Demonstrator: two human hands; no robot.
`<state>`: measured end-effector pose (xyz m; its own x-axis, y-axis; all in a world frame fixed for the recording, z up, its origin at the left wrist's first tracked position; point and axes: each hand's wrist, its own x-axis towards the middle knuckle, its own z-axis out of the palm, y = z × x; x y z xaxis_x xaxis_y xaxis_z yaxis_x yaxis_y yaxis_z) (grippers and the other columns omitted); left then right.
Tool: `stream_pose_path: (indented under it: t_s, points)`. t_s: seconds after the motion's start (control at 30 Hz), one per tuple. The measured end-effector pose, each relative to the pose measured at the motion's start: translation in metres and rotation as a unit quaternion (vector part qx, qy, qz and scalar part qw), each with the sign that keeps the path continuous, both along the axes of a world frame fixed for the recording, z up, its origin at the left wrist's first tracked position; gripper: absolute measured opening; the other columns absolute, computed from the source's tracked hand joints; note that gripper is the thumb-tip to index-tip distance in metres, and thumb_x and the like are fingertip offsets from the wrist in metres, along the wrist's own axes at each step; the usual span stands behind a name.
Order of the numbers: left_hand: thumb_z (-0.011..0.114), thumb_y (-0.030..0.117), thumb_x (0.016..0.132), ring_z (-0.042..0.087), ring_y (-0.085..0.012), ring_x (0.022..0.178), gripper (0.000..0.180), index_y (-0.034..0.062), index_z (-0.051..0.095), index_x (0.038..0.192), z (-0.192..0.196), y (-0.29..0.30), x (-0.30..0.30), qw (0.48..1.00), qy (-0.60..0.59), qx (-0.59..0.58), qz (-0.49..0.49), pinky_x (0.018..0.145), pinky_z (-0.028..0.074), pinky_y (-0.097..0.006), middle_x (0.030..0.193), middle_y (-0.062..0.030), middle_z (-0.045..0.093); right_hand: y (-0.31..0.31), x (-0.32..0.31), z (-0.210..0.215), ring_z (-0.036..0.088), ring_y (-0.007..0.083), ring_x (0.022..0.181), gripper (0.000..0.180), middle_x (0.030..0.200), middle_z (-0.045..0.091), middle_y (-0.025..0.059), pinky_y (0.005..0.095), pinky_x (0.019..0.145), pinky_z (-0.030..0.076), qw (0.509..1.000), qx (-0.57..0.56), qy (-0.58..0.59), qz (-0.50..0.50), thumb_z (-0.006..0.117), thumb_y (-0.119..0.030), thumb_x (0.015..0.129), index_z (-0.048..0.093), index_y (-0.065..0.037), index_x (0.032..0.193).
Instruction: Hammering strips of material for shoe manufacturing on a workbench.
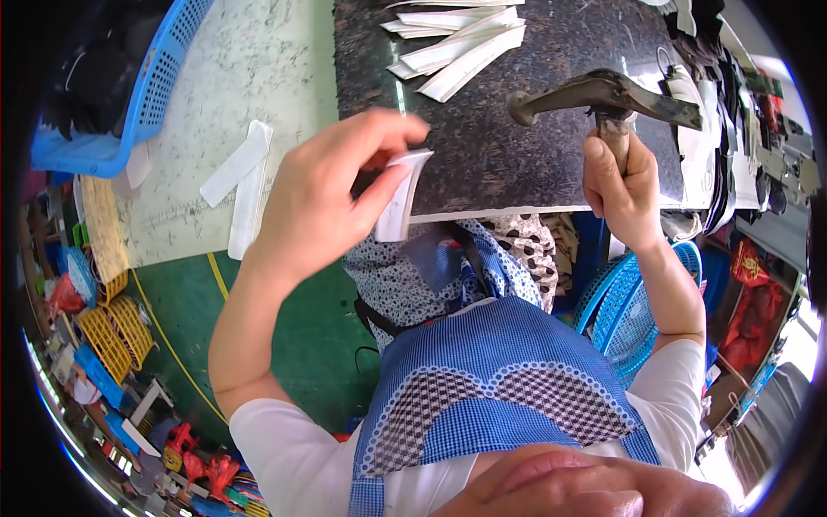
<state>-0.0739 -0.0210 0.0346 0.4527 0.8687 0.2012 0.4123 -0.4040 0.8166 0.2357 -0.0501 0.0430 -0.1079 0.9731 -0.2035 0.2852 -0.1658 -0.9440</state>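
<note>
Dull metal, the head of a hammer [603, 93] spans the dark speckled slab [508, 164] between 1 and 2 o'clock, with one end rounded and the other flat. At 2 o'clock the right hand [626, 185] is clenched around the hammer's handle, just below the head. The two hands are well apart. The left hand [323, 189], toward 11 o'clock, has its thumb against a curved white strip [399, 202] that projects past the slab's near edge, just above centre; the index finger stands off from the thumb, and whether the other fingers close on the strip I cannot tell. More white strips [469, 52] lie in an overlapping pile on the slab at 12 o'clock. Two pale strips [248, 194] overlap on the scuffed light tabletop [250, 69] at 10 o'clock, and farther out that way sits a blue plastic basket [159, 95] with dark contents.
</note>
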Motion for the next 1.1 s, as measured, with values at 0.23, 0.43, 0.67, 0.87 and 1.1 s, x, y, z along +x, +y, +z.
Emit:
stream_pose_path:
  t_s: [0.23, 0.43, 0.67, 0.87, 1.1]
  points:
    - [0.075, 0.003, 0.082, 0.062, -0.0132, 0.064, 0.044, 0.0102, 0.060, 0.123, -0.024, 0.051, 0.061, 0.989, 0.063, -0.065, -0.113, 0.062, 0.050, -0.027, 0.075, -0.0037, 0.067, -0.015, 0.018, 0.005, 0.042, 0.0049, 0.063, 0.016, 0.067, 0.051, -0.0021, 0.0253, 0.055, 0.037, 0.992, 0.012, -0.118, 0.041, 0.062, -0.016, 0.100, 0.060, 0.000, 0.103]
    - [0.078, 0.005, 0.079, 0.065, -0.0155, 0.067, 0.021, 0.0034, 0.069, 0.099, -0.024, 0.045, 0.071, 0.994, 0.069, -0.049, -0.072, 0.062, 0.051, -0.027, 0.078, -0.0049, 0.068, -0.002, 0.015, -0.007, 0.049, 0.0172, 0.046, 0.019, 0.055, 0.051, 0.0099, 0.0323, 0.048, 0.041, 0.960, 0.119, -0.222, 0.122, 0.068, -0.011, 0.094, 0.062, 0.001, 0.108]
    - [0.075, -0.003, 0.076, 0.064, -0.0229, 0.076, 0.021, 0.0031, 0.076, 0.096, -0.036, 0.022, 0.070, 0.992, 0.058, 0.109, -0.027, 0.067, 0.052, -0.033, 0.084, -0.0069, 0.064, 0.011, 0.018, -0.003, 0.047, 0.0219, 0.044, 0.019, 0.053, 0.047, 0.0095, 0.0349, 0.047, 0.039, 0.959, 0.125, -0.202, 0.153, 0.070, -0.012, 0.093, 0.064, -0.001, 0.106]
    - [0.073, -0.003, 0.073, 0.061, -0.0213, 0.075, 0.026, 0.0036, 0.074, 0.099, -0.029, 0.015, 0.076, 0.979, 0.117, 0.164, -0.044, 0.064, 0.051, -0.033, 0.084, -0.0052, 0.060, 0.027, 0.019, 0.007, 0.052, 0.0257, 0.045, 0.015, 0.055, 0.050, 0.0106, 0.0364, 0.047, 0.040, 0.955, 0.153, -0.192, 0.166, 0.069, -0.013, 0.094, 0.063, -0.003, 0.102]
    - [0.075, -0.002, 0.074, 0.062, -0.0227, 0.076, 0.025, 0.0025, 0.073, 0.098, -0.034, 0.013, 0.067, 0.984, 0.082, 0.158, -0.027, 0.065, 0.052, -0.034, 0.087, -0.0064, 0.062, 0.023, 0.019, -0.003, 0.061, 0.0330, 0.055, 0.017, 0.062, 0.056, 0.0146, 0.0405, 0.052, 0.048, 0.929, 0.157, -0.244, 0.228, 0.070, -0.010, 0.088, 0.061, -0.003, 0.100]
